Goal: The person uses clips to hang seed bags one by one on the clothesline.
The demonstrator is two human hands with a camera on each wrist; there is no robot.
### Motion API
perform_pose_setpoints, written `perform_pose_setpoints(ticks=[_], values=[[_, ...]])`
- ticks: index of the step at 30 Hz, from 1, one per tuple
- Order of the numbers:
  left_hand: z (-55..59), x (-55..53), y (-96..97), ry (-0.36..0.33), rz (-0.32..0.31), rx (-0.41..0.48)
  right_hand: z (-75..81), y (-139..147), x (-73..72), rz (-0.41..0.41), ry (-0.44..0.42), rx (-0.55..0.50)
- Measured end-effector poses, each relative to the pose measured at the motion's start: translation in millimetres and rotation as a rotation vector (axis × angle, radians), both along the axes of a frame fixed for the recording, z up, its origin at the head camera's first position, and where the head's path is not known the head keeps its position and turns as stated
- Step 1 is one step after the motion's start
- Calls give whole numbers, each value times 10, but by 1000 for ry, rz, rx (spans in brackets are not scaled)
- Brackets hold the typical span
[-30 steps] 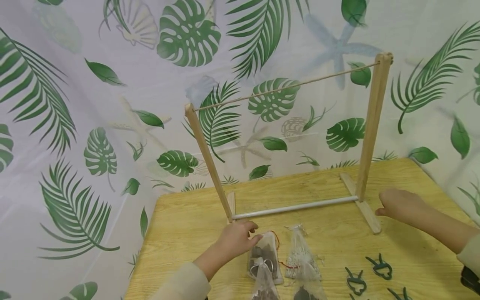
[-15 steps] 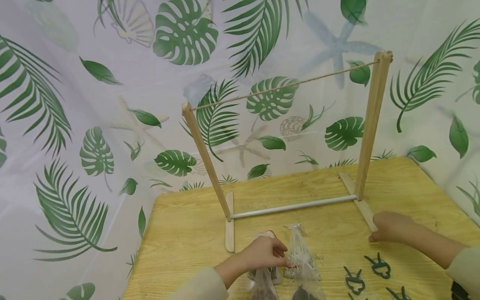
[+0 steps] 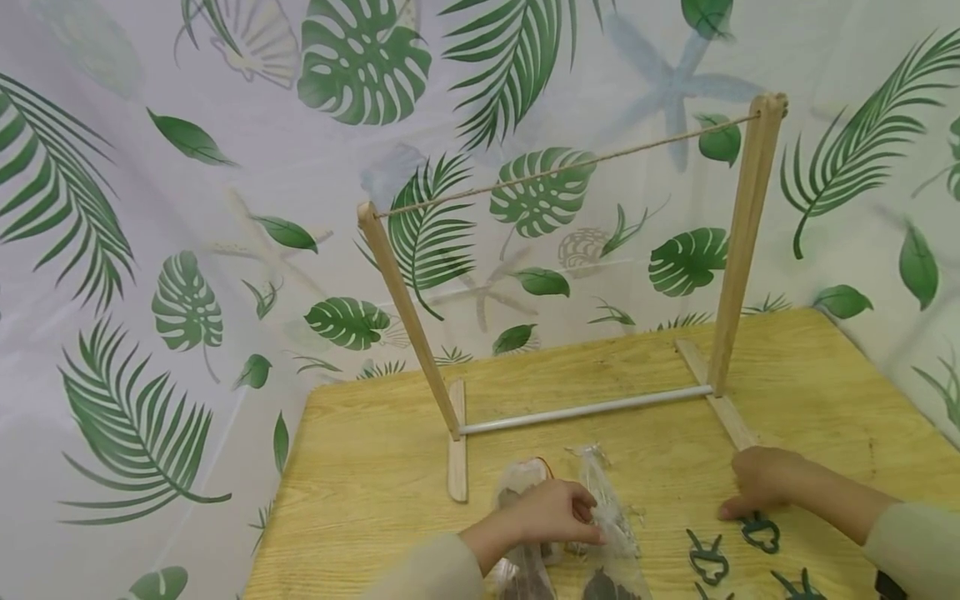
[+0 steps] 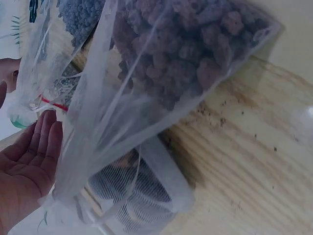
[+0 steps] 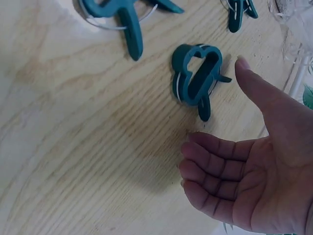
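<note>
My left hand [image 3: 551,510] hovers over several sheer drawstring bags, its fingers loosely bent and pinching nothing. In the left wrist view a bag of reddish-brown pebbles [image 4: 171,49] lies nearest those fingers; whether they touch its mesh I cannot tell. Beside it are a bag with dark, striped-looking contents [image 4: 132,191] and one of blue-grey grains [image 4: 80,17]. With thumb spread from the fingers, my right hand [image 3: 772,482] is around a dark green plastic clip [image 5: 198,76], apart from it. Another green clip [image 3: 707,557] lies to its left.
Behind the bags stands a wooden frame with two posts [image 3: 742,250], a taut cord [image 3: 555,173] across the top and a white rod [image 3: 585,411] low down. The wooden table [image 3: 360,450] meets a leaf-patterned sheet [image 3: 487,275] at the back.
My left hand has moved right and nearer from the frame's left foot to above the bags. My right hand has come down and left from beside the right foot to the clip.
</note>
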State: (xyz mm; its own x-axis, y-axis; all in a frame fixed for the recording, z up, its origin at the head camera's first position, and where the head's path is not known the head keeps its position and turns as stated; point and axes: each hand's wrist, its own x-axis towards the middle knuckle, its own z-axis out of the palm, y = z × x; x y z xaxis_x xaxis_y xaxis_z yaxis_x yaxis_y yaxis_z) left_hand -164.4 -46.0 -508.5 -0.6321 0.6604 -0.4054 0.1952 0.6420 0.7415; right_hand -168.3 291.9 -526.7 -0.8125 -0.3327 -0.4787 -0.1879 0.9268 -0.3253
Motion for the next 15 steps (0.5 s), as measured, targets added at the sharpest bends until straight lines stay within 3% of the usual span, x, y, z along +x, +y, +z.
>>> perform_pose_setpoints(ticks=[5,9,15], values=[[-109,42,80,-112,76,115,-30,-68,30,-11,23,8],[-153,96,123,-206,78,154,-27,-87,50,-32,33,4],[-193,136,138,-174,9,139,-36,-71,22,-26,-4,-45]])
